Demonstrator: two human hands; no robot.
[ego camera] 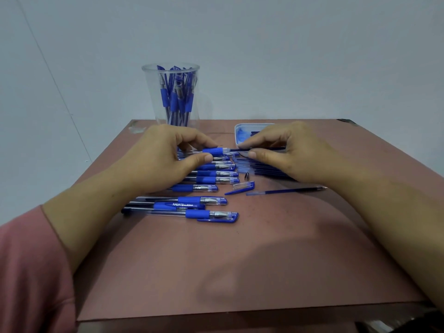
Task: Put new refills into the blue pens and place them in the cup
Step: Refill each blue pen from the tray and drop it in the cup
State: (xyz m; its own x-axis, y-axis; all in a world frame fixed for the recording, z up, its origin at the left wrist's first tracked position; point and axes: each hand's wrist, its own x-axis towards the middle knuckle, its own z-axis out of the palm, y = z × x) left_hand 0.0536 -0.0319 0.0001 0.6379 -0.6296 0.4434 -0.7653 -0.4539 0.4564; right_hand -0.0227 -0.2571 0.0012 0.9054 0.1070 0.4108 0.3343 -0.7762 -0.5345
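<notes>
Lying crosswise — pen [213, 150], refill [264, 148] in line

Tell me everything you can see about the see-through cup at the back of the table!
The tall clear plastic cup stands upright at the far edge of the pinkish-brown table, left of centre. It is round, lidless, and wider at its open rim than lower down. Many blue pens with clear barrels and blue grips stand bunched inside, leaning on each other. The left hand in front hides its base; no hand appears to touch it.
</notes>
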